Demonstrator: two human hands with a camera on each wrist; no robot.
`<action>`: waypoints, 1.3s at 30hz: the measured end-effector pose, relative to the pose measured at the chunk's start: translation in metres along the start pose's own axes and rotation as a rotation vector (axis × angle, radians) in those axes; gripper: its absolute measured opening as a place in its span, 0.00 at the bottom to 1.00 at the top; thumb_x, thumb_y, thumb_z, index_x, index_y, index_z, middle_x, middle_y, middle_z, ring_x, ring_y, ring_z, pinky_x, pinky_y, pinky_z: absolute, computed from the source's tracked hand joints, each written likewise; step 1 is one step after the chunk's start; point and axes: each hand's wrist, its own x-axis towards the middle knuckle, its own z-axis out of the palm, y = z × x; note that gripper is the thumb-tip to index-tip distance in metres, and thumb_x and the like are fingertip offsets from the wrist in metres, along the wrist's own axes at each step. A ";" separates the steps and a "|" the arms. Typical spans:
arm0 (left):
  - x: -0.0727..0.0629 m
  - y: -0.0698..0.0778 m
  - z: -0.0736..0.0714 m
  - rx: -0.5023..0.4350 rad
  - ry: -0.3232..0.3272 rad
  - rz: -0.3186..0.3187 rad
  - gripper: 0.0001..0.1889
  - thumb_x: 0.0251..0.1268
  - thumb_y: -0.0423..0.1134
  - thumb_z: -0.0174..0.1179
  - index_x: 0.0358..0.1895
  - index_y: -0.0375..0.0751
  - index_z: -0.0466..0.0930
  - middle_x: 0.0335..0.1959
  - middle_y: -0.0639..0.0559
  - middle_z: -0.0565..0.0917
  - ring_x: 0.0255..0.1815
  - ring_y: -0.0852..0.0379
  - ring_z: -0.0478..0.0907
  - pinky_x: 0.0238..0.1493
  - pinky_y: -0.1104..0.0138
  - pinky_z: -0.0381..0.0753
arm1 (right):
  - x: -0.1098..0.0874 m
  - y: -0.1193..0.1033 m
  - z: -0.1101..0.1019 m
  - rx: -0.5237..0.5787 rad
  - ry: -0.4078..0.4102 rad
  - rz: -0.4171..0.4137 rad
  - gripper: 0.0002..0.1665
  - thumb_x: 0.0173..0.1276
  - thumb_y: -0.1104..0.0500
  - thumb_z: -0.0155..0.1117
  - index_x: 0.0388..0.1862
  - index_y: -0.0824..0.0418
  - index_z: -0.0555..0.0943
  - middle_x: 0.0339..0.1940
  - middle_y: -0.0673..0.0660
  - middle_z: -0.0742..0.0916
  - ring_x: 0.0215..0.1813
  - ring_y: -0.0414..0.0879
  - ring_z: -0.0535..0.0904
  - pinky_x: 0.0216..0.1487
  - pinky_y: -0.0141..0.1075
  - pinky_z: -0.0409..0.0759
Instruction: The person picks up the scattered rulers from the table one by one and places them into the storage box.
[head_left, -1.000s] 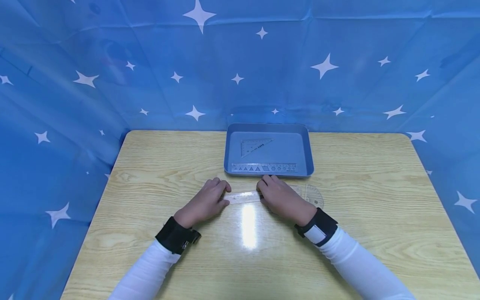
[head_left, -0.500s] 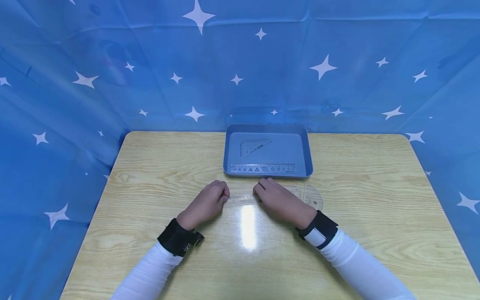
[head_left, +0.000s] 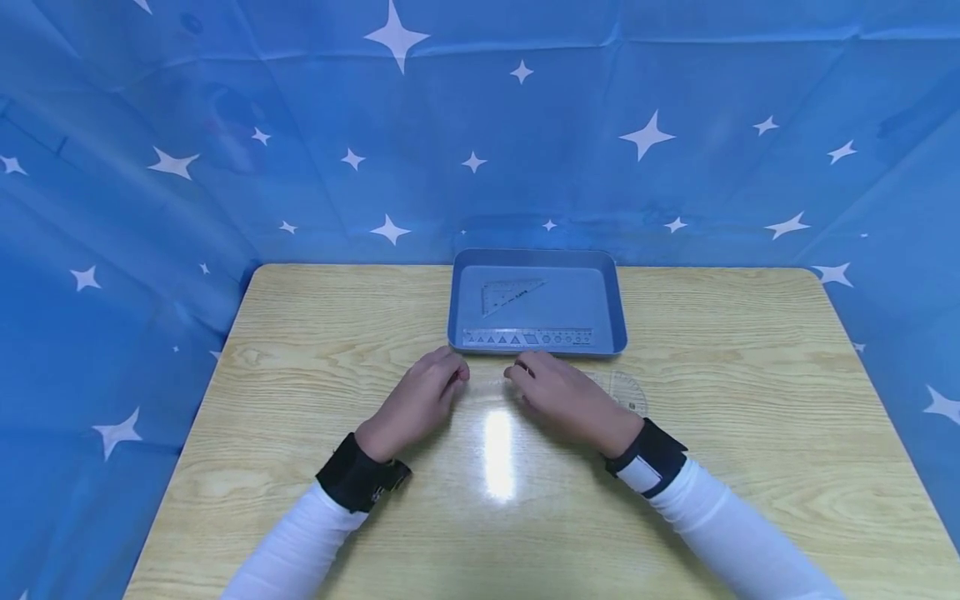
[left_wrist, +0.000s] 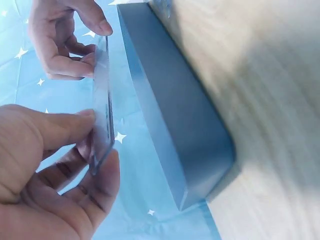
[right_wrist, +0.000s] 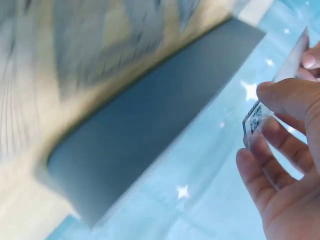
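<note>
Nearest me is my work with the two hands. I have the left hand (head_left: 420,396) with its fingers bent, thumb and fingers pinching one end of a clear ruler (left_wrist: 101,95). The right hand (head_left: 562,400) pinches the other end the same way, so both hands are closed only as far as the thin ruler lets them. The ruler is up off the table (head_left: 712,358), tipped on its side, just in front of the tray (head_left: 581,296) and not in it. Setting it down is not yet done.

Next, a clear protractor (head_left: 630,392) lies flat on the table near the right hand. Beside it lies another clear piece (right_wrist: 80,55), too hidden and blurry for me to name.

Farther off, inside the tray, a ruler with cut-out shapes (head_left: 527,337) lies along the near wall, and a clear triangle (head_left: 504,293) lies behind it. With two pieces in and three out, I judge the work partway along.

Last comes the blue star cloth (head_left: 570,192).
</note>
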 end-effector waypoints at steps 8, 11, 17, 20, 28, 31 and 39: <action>0.015 0.011 -0.012 0.056 0.084 0.151 0.06 0.72 0.26 0.61 0.37 0.42 0.82 0.34 0.53 0.77 0.36 0.57 0.73 0.38 0.65 0.77 | -0.002 0.016 -0.021 -0.141 0.024 -0.037 0.14 0.73 0.70 0.62 0.55 0.65 0.79 0.50 0.59 0.83 0.48 0.52 0.79 0.50 0.41 0.83; 0.025 0.013 -0.015 0.054 0.083 0.167 0.07 0.72 0.26 0.61 0.37 0.43 0.82 0.34 0.52 0.77 0.36 0.57 0.74 0.38 0.66 0.78 | -0.002 0.026 -0.025 -0.175 0.025 -0.045 0.16 0.73 0.69 0.64 0.58 0.65 0.79 0.52 0.59 0.83 0.51 0.53 0.79 0.53 0.42 0.82; 0.053 0.021 -0.021 0.040 0.028 0.152 0.06 0.70 0.27 0.64 0.45 0.40 0.86 0.41 0.48 0.83 0.41 0.55 0.79 0.43 0.64 0.82 | 0.000 0.053 -0.036 -0.186 0.047 -0.026 0.16 0.74 0.68 0.64 0.59 0.64 0.79 0.50 0.59 0.83 0.49 0.53 0.78 0.51 0.41 0.82; 0.066 0.025 -0.021 0.060 0.008 0.156 0.09 0.70 0.28 0.64 0.50 0.38 0.86 0.45 0.45 0.84 0.46 0.52 0.80 0.47 0.62 0.82 | 0.003 0.066 -0.043 -0.185 0.056 0.022 0.16 0.73 0.69 0.65 0.57 0.64 0.80 0.50 0.60 0.82 0.49 0.55 0.78 0.51 0.43 0.82; 0.089 0.027 -0.019 0.065 -0.038 0.119 0.13 0.71 0.28 0.63 0.56 0.37 0.84 0.52 0.44 0.83 0.55 0.49 0.80 0.56 0.61 0.82 | 0.007 0.088 -0.055 -0.191 0.001 0.050 0.21 0.67 0.67 0.72 0.58 0.63 0.79 0.50 0.61 0.82 0.52 0.56 0.79 0.53 0.45 0.83; 0.099 0.026 -0.017 0.074 -0.069 0.118 0.14 0.72 0.28 0.63 0.58 0.37 0.83 0.54 0.43 0.82 0.57 0.48 0.80 0.57 0.61 0.82 | 0.009 0.098 -0.057 -0.190 -0.030 0.056 0.21 0.66 0.67 0.72 0.57 0.62 0.80 0.50 0.60 0.82 0.53 0.57 0.79 0.53 0.45 0.84; 0.127 0.020 -0.007 0.048 -0.120 0.081 0.16 0.70 0.26 0.62 0.59 0.34 0.82 0.54 0.39 0.82 0.57 0.47 0.80 0.56 0.62 0.82 | 0.017 0.131 -0.057 -0.168 -0.109 0.022 0.21 0.65 0.67 0.74 0.56 0.62 0.81 0.47 0.60 0.82 0.48 0.56 0.79 0.51 0.46 0.83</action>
